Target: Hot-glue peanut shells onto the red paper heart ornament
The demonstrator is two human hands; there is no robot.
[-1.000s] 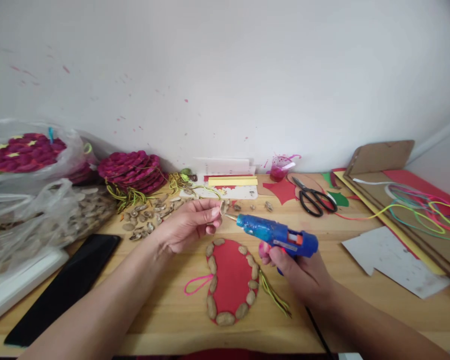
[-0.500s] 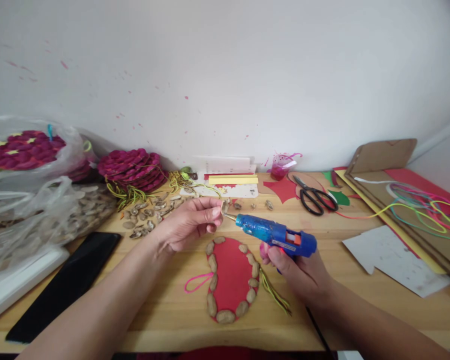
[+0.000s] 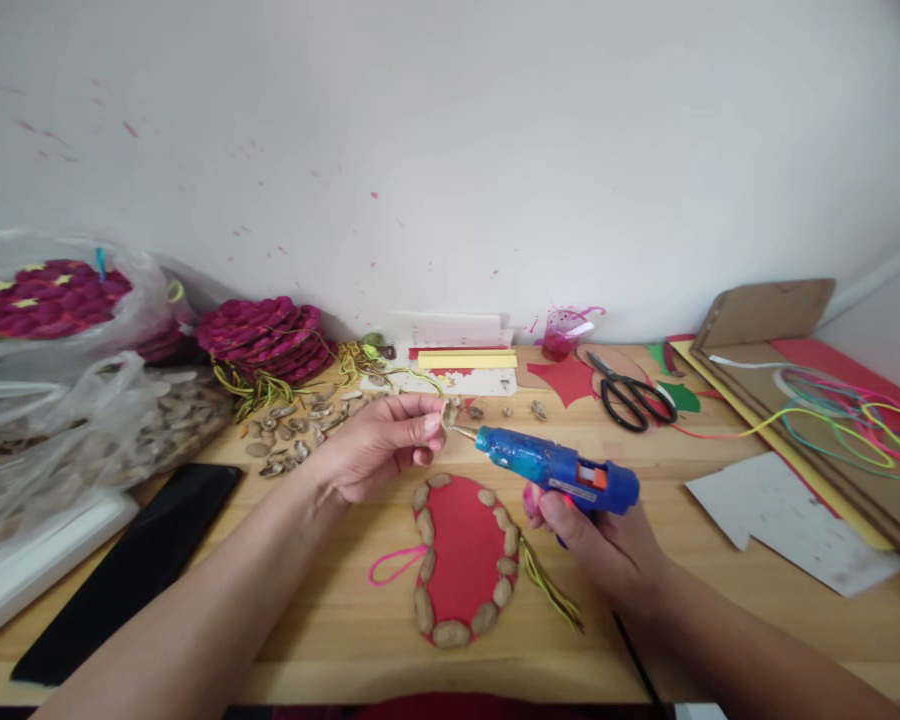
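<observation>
Blue glue gun is sitting clamped in right hand, its nozzle touching the shell that left hand is pinching at fingertips.

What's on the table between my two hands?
Head view: the upper end of the shell-edged red oval lies between left hand, holding a shell, and right hand, holding the glue gun.

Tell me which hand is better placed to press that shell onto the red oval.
Probably the left hand: it pinches the shell near the red oval, while the right hand is full with the glue gun.
</observation>
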